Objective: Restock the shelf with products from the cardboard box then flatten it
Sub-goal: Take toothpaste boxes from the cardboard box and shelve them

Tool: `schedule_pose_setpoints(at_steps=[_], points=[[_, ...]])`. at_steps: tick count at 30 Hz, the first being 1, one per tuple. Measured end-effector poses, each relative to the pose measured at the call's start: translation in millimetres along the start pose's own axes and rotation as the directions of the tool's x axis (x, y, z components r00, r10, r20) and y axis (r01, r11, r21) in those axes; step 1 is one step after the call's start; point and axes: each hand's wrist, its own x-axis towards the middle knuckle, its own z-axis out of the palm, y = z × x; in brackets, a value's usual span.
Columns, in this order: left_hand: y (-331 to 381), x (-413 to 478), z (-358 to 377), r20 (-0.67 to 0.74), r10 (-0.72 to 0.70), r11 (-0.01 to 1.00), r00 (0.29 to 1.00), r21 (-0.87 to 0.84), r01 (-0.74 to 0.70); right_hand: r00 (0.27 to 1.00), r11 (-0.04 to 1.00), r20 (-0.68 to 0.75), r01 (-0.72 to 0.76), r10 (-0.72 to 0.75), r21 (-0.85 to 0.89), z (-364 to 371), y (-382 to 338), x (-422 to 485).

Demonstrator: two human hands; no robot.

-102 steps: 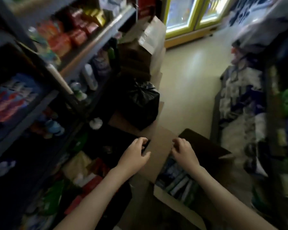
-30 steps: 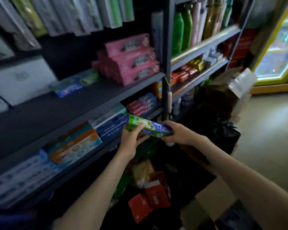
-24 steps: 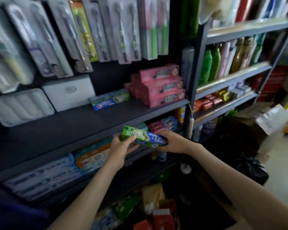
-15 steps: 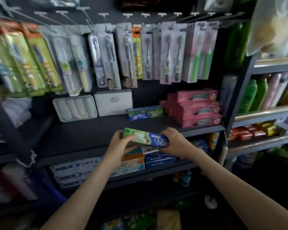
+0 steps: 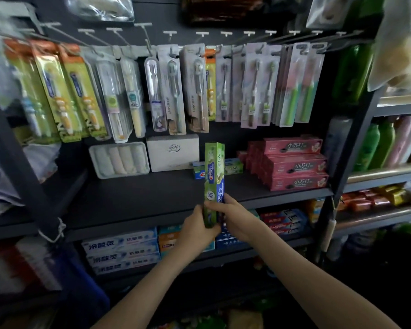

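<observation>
A green and blue toothpaste box (image 5: 214, 176) stands on end, pointing away from me over the front edge of the dark middle shelf (image 5: 140, 198). My left hand (image 5: 196, 230) grips its near end from the left. My right hand (image 5: 235, 218) holds the same end from the right, fingers curled round it. Behind it, a matching green and blue toothpaste box (image 5: 233, 167) lies flat at the back of the shelf. The cardboard box is out of view.
Pink toothpaste boxes (image 5: 294, 165) are stacked at the shelf's right end. A white box (image 5: 172, 153) and a tray of rolled cloths (image 5: 119, 160) sit at the back left. Toothbrush packs (image 5: 176, 91) hang above. More toothpaste boxes (image 5: 121, 252) fill the lower shelf.
The toothpaste box came out of the cardboard box and rose to the shelf. In the last half second it turned from lying crosswise between my hands to pointing lengthwise toward the shelf's back.
</observation>
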Motion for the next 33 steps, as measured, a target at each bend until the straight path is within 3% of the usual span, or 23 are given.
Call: schedule_pose_setpoints(at_steps=[9,15,22,28,33], points=[[-17,32,-39,0.233,0.117,0.993,0.965,-0.037,-0.111,0.989,0.999,-0.141,0.048,-0.045,0.016,-21,-5,10],[-21,74,-46,0.145,0.176,0.979,0.974,0.076,-0.189,0.977,1.000,-0.215,-0.013,0.008,-0.024,-40,-4,19],[-20,119,-28,0.213,0.149,0.980,0.966,0.100,-0.173,0.951,0.994,-0.307,-0.072,0.045,-0.078,-79,-2,35],[-38,181,-21,0.129,0.017,0.956,0.992,0.288,-0.054,0.939,0.977,-0.333,-0.145,0.088,-0.153,-115,6,49],[-54,213,-10,0.006,-0.050,0.960,0.999,0.276,0.047,0.929,0.968,-0.351,-0.185,0.116,-0.171,-146,23,43]])
